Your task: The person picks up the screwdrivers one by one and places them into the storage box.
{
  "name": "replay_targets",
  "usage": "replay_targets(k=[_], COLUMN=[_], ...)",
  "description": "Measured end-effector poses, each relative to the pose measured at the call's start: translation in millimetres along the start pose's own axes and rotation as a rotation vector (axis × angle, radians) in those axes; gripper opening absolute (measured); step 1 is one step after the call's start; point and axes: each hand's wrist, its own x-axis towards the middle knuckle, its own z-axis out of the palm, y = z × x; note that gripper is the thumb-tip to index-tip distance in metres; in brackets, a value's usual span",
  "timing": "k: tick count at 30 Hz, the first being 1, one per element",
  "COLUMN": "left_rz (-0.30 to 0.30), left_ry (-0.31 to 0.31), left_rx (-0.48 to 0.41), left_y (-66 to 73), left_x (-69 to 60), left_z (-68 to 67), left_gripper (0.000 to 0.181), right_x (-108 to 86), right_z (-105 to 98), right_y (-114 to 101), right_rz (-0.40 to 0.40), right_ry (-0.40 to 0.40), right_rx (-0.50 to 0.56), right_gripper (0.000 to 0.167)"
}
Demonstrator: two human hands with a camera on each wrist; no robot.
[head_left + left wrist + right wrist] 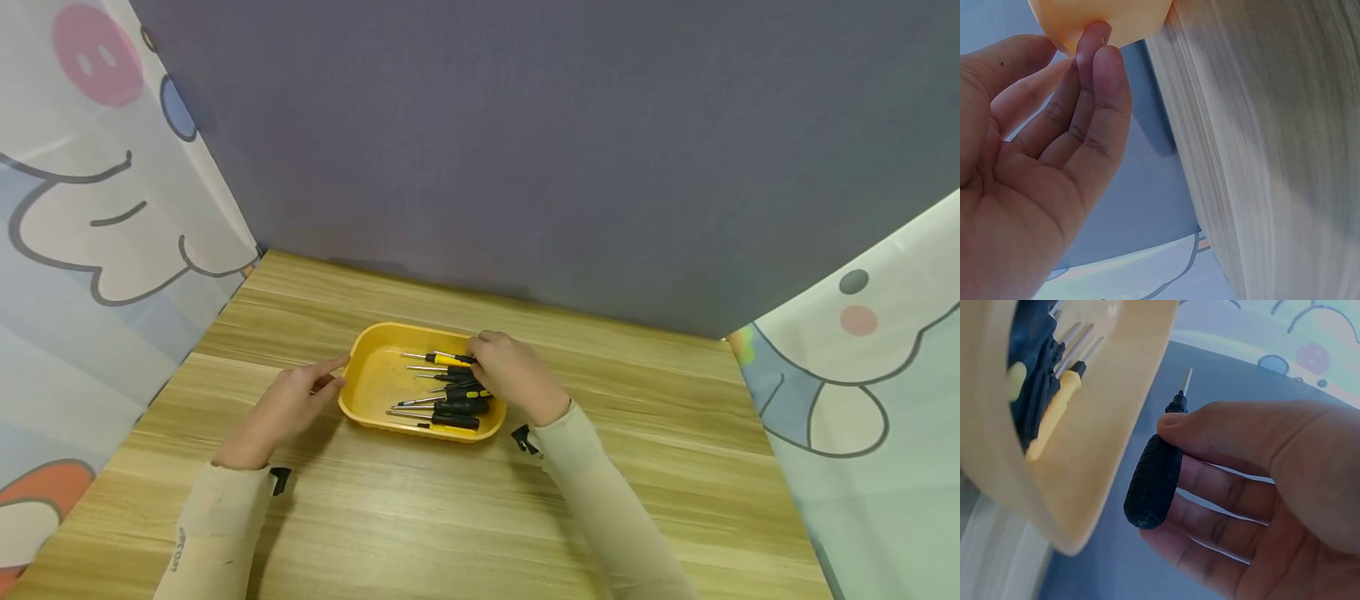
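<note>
My left hand point(288, 408) touches the left end of a yellow plastic tray point(378, 343); its fingertips rest on the outer wall point(1132, 19) in the left wrist view. A screwdriver point(1155, 478) with a ribbed black handle and a thin metal shaft is pinched between the thumb and fingers of my right hand point(1229, 469). In the head view, that right hand point(517, 375) is over the tray's right end and hides part of what lies there. Several screwdrivers point(457, 407) with black or yellow handles lie inside, their shafts pointing mostly left.
The tray stands on a wood-grain table point(420, 517). Behind the table rises a grey panel point(510, 167). Printed cartoon curtains hang at the left point(67, 333) and right point(885, 400) sides.
</note>
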Motion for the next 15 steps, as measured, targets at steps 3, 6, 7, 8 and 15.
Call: replay_targets(k=[3, 6, 7, 8, 15], left_rz=[0.002, 0.006, 0.007, 0.008, 0.010], left_ry=[0.006, 0.008, 0.010, 0.009, 0.011], left_rx=[0.004, 0.004, 0.004, 0.004, 0.001], left_y=[-0.3, -0.4, -0.4, -0.4, -0.1], left_x=[0.2, 0.7, 0.9, 1.0, -0.2], left_z=[0.6, 1.5, 1.8, 2.0, 1.7], left_gripper=[0.042, 0.041, 0.041, 0.041, 0.041], right_x=[8.6, 15.1, 16.8, 18.3, 23.9], right_z=[5, 11, 13, 15, 24], right_y=[-1, -1, -1, -1, -1], right_rz=[-0.010, -0.011, -0.009, -0.008, 0.000], right_ry=[-0.021, -0.051, -0.061, -0.072, -0.118], right_rx=[0.004, 0.014, 0.021, 0.026, 0.059], right_gripper=[0.014, 0.012, 0.012, 0.012, 0.013])
